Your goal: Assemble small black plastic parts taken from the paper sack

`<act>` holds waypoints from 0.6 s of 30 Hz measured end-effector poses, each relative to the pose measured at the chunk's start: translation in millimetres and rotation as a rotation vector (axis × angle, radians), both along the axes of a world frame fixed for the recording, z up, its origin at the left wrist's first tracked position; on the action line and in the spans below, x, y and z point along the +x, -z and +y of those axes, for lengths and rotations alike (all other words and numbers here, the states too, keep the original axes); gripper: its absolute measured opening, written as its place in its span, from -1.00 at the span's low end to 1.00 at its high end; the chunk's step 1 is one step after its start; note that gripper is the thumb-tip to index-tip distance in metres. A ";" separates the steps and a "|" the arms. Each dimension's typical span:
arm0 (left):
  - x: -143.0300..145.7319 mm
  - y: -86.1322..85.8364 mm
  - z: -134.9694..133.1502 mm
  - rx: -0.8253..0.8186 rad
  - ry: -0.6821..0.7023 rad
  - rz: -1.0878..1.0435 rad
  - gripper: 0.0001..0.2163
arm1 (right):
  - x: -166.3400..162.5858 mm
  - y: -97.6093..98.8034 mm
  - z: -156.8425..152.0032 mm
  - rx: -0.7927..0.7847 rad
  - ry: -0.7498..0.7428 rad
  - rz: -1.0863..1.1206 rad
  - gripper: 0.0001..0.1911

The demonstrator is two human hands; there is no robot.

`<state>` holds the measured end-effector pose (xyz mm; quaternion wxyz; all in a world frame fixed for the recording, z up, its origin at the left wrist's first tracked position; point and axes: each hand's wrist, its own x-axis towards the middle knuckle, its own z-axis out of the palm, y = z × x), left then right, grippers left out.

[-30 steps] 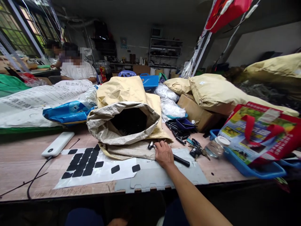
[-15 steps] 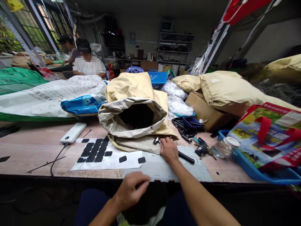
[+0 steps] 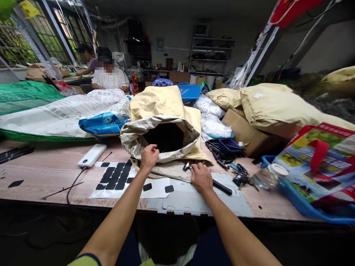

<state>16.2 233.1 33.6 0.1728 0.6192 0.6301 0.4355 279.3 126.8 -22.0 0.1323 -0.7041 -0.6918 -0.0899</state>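
Note:
My left hand is closed and reaches to the lower lip of an open brown paper sack lying on its side, its dark mouth facing me. Whether the fingers hold anything is hidden. My right hand lies on a small hammer with a black handle, fingers curled over it, on a grey flat sheet. To the left, a white backing sheet carries several black pads.
A white power bank with a cable lies left. Keys, a glass jar, a blue tray with a red bag, cardboard box and stuffed sacks crowd the right. Two people sit at the far left.
My left hand has risen from my lap and reached forward to the sack's mouth. My right hand stays on the hammer. The camera has shifted slightly left.

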 end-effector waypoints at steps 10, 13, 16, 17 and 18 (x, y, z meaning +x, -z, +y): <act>26.5 -20.8 69.5 -0.176 -0.064 0.230 -0.57 | -2.8 -2.8 -1.5 -0.017 0.006 0.019 -0.76; 29.6 -17.2 88.7 -0.245 -0.046 0.277 -0.44 | -3.3 -3.7 -1.7 -0.028 0.014 0.023 -0.76; 26.3 -15.5 104.8 -0.271 -0.016 0.296 -0.55 | -3.0 -4.1 -1.7 -0.038 0.009 0.028 -0.76; 24.1 -16.8 107.4 -0.276 -0.013 0.286 -0.59 | -2.8 -4.2 -1.7 -0.039 0.008 0.028 -0.76; 21.6 -19.1 107.5 -0.287 -0.013 0.270 -0.63 | -2.7 -4.3 -1.8 -0.040 0.009 0.028 -0.76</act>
